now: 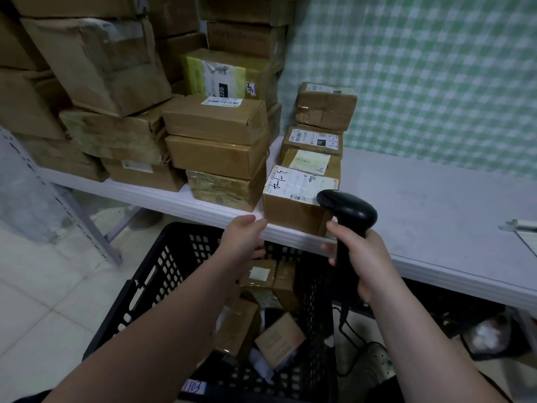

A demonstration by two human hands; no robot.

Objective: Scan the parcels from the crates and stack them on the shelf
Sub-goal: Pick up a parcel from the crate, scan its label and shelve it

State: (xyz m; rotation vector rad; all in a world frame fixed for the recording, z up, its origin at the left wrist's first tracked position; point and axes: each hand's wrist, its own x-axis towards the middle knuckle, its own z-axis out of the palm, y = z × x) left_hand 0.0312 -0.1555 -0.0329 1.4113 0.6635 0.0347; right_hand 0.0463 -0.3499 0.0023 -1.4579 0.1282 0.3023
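My right hand (361, 257) grips the handle of a black barcode scanner (348, 212), whose head points at the white label of a brown parcel marked 3-1-4 (290, 212) at the front edge of the white shelf (436, 205). My left hand (242, 237) hovers with relaxed fingers and holds nothing, just left of that parcel and above the black plastic crate (151, 286). Several small brown parcels (261, 303) lie inside the crate below both arms.
Stacked cardboard boxes (215, 141) fill the shelf's left and back. A short column of small parcels (319, 132) rises behind the marked one. The scanner cable (347, 341) hangs to the floor. A second dark crate (453, 309) sits under the shelf at right. Papers (526, 231) lie at the far right.
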